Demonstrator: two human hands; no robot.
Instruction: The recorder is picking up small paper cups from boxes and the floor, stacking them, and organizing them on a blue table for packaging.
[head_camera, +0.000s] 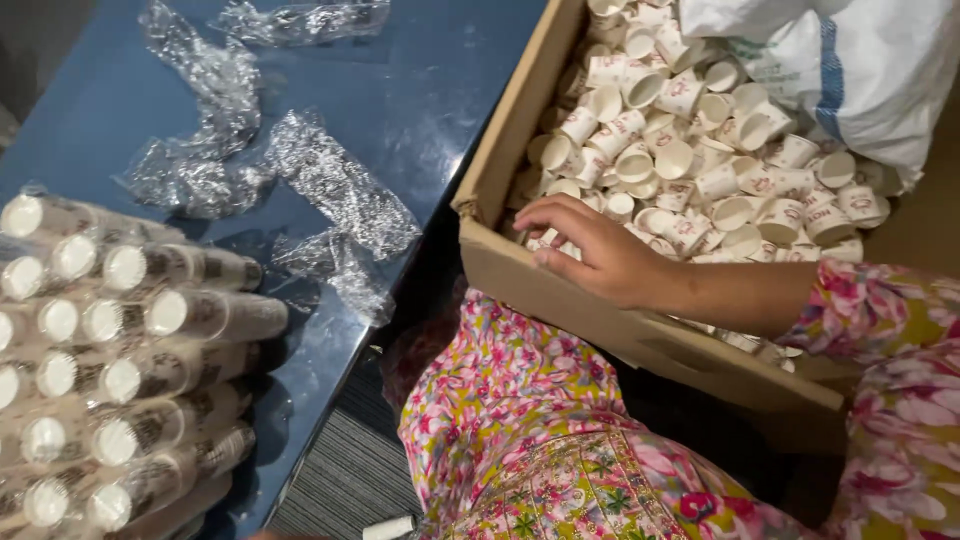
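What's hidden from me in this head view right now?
- Left hand: not in view, beyond the frame edge.
- Right hand: fingertips curl into the paper cups, so any grasp is hidden.
- Cardboard box: far end cut off, partly under a white bag.
- Wrapped cup stacks: blurred.

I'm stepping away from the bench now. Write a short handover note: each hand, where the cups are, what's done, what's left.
Right hand: reaching over the near wall of the cardboard box, fingers down among the loose paper cups; whether it grips one cannot be seen.
Left hand: out of view.
Done: wrapped stacks of cups lie piled on the blue table, beside empty crumpled plastic sleeves.
Left: the box is full of loose cups; a white sack rests on its far corner.
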